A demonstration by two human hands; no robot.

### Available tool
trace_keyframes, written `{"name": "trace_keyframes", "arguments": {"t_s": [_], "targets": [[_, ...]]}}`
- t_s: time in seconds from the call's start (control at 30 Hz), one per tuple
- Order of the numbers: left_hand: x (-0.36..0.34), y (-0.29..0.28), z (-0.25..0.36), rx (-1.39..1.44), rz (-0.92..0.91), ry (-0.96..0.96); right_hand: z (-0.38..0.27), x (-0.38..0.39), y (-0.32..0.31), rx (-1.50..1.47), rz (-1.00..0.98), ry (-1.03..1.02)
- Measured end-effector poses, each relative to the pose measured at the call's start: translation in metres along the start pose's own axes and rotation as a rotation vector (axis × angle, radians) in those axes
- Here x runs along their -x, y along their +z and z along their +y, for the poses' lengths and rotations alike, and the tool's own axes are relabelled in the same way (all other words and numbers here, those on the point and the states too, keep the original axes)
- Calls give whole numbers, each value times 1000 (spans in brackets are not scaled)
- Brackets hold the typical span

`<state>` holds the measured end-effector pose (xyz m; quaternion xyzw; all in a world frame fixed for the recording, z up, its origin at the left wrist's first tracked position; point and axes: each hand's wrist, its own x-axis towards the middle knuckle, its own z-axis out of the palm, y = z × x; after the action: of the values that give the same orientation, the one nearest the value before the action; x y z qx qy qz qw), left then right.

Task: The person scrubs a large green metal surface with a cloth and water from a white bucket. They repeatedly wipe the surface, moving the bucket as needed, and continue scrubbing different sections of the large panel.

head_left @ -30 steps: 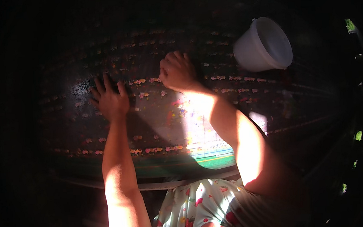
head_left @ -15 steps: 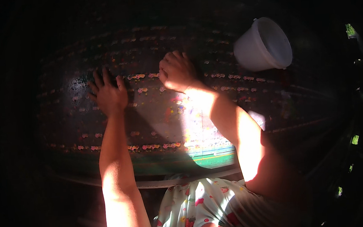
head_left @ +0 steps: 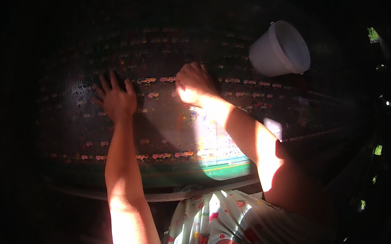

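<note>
My left hand (head_left: 119, 100) lies palm down on a dark patterned tabletop covering (head_left: 166, 126), its fingers spread. To its right, my right hand (head_left: 196, 85) rests against the same surface with its fingers curled under. Whatever the right hand may hold is hidden beneath the fingers. Rows of small pink and yellow printed figures run across the covering, and a wet-looking sheen shows beside the left hand.
A white plastic bucket (head_left: 266, 55) leans on its side at the far right, its mouth turned right. A green band (head_left: 176, 171) borders the near edge. Bright sunlight falls by my right forearm; the surroundings are very dark. Fruit-printed clothing (head_left: 210, 221) covers my lap.
My right hand has moved slightly toward me and to the right, still curled. The left hand stays spread in nearly the same place on the surface.
</note>
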<state>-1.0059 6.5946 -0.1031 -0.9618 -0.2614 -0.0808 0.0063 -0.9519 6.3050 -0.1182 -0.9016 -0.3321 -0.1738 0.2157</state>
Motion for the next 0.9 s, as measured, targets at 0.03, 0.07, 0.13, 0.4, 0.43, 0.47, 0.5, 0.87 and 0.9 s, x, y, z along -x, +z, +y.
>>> {"name": "trace_keyframes", "arguments": {"t_s": [0.03,0.07,0.13,0.4,0.43,0.47,0.5,0.87,0.9], "targets": [[-1,-1,0,-11,-1,-4,7,17,-16,-47,-67,-48],[-1,-1,0,-11,-2,-7,24,24,-31,-31,-75,-56],[-1,-1,1,-24,-25,-11,61,30,-54,-4,-87,-77],[0,7,-2,4,8,2,10,20,-10,38,-10,55],[0,7,-3,7,9,8,-6,42,-18,57,-81,-9],[-1,7,-3,-2,10,4,-13,63,-32,70,-193,27],[-2,7,-3,-13,7,0,-9,79,-48,54,-243,-14],[-2,18,-6,3,51,15,10,57,-29,82,-66,77],[-4,18,-6,7,50,19,-2,76,-35,58,-91,7]]}}
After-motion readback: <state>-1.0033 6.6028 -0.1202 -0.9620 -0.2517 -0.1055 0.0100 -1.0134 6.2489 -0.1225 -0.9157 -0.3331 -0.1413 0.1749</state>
